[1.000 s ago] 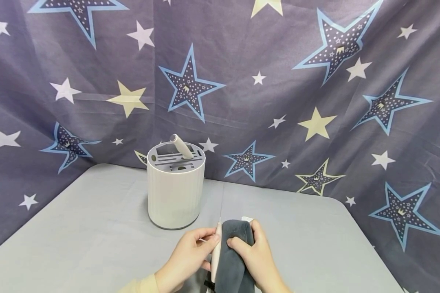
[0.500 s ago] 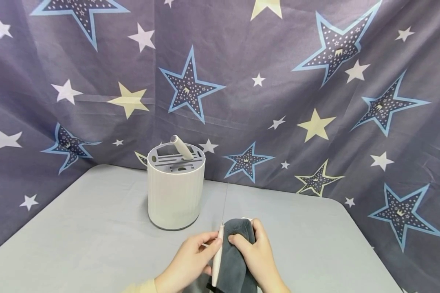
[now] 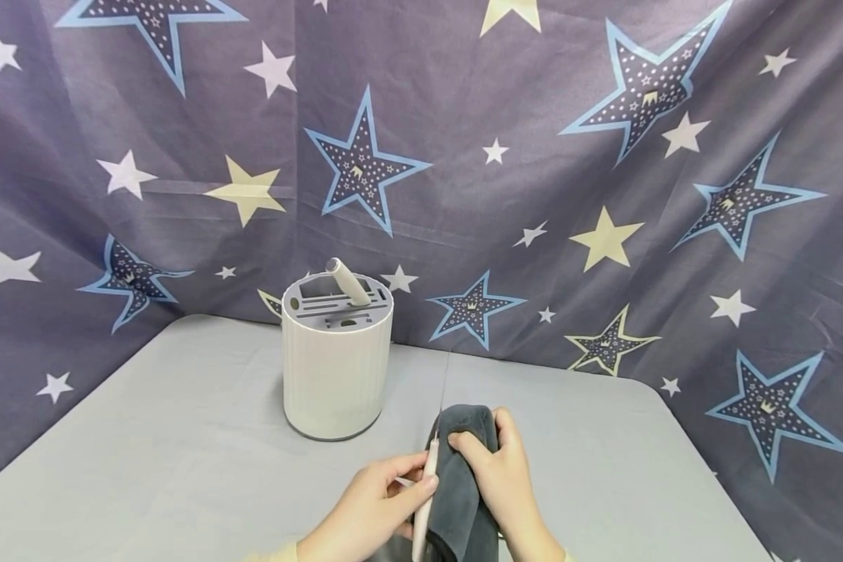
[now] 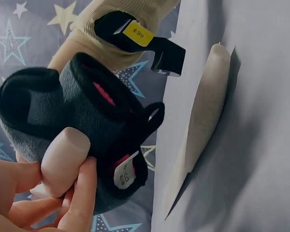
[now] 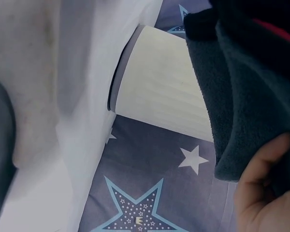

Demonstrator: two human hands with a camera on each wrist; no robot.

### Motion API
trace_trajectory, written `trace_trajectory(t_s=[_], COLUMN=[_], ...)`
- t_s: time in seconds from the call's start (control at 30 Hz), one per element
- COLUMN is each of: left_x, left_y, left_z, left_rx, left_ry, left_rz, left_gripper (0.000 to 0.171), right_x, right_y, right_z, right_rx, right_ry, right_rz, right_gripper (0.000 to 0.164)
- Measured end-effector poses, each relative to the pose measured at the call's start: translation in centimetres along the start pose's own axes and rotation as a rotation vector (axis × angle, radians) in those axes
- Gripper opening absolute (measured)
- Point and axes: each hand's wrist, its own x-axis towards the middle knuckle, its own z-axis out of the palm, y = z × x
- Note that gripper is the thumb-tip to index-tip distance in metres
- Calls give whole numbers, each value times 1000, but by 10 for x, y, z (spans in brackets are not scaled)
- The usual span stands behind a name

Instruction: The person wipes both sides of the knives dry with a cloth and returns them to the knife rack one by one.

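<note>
right hand [image 3: 504, 484] grips grey cloth [image 3: 462, 511], left hand [image 3: 375, 503] pinches white-handled knife [image 3: 422, 521], knife block [image 3: 333, 382] at its 11 o'clock

A curtain [image 3: 464, 195] is hanging behind the table [image 3: 183, 437], on which a knife block [image 3: 336, 382] is standing toward the back, left of the middle. One handle [image 3: 349, 282] is sticking up from the right part of the block's top, leaning to the left. Nearer the front and right of the block, the left hand [image 3: 372, 499] is gripping a held knife [image 3: 426, 499], while the right hand [image 3: 502, 476] is holding a cloth [image 3: 460, 499]. The held knife is running along the cloth's left side, between the two hands, its blade pointing toward the curtain. In the left wrist view, another knife [image 4: 208, 104] is lying on the table, apart from the cloth.
</note>
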Motion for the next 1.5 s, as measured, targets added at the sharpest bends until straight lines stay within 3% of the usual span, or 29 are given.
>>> trace_trajectory(t_s=[0.17,0.33,0.5,0.7,0.87,1.1,1.23,1.5], left_x=[-1,-3,-4,-5,-5,-10,-12,-14], left_y=[-2,-1,2,10,25,47,57,80], left_z=[0,2,-1,-11,-21,-41,-53,-77], left_rx=[-23,4,82,143,213,350,381,356], left_ry=[-42,-32,32,116,224,371,401,418], left_rz=[-7,-18,-3,75,106,96,108,139], left_gripper=[50,52,49,48,40,25,21,26], right_x=[5,8,7,6,5,2,-2,-7], right_y=[-2,-2,-4,-6,-8,-7,-6,-6], right_z=[-2,-5,-8,-15,-20,-24,-25,-27], right_rx=[14,42,87,139,177,209,245,291], right_ry=[35,59,71,85,94,96,91,77], right_rz=[-31,-26,12,43,76,103,125,150], right_gripper=[25,24,25,26,26,27,27,27])
